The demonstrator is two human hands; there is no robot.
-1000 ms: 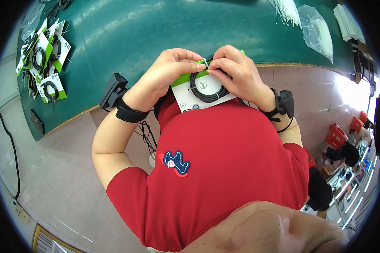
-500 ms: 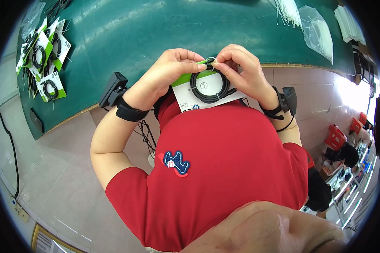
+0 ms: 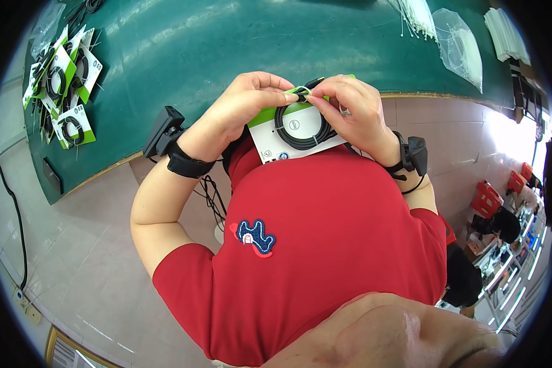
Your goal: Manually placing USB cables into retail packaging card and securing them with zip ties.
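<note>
A coiled black cable (image 3: 281, 130) lies on a white and green card (image 3: 266, 137) at the table's front edge, close against my red shirt. My left hand (image 3: 248, 103) pinches the top of the coil and card between thumb and fingers. My right hand (image 3: 357, 110), thumb and forefinger together, grips a thin white cable tie (image 3: 307, 91) looped round the top of the coil. A second tie crosses the coil lower down. One black cable end (image 3: 315, 82) sticks out above the tie, between my hands. My right fingers hide the card's right part.
On the table's left lies a heap of carded cables (image 3: 61, 80), with a small dark flat object (image 3: 53, 176) near the corner. White cable ties (image 3: 418, 17) and a clear bag (image 3: 459, 49) lie at the back right. Red chairs (image 3: 487, 199) and people are farther right.
My right hand has turned and closed in over the card's right side, still at the tie. The cable end now shows above the coil. My left hand has barely moved.
</note>
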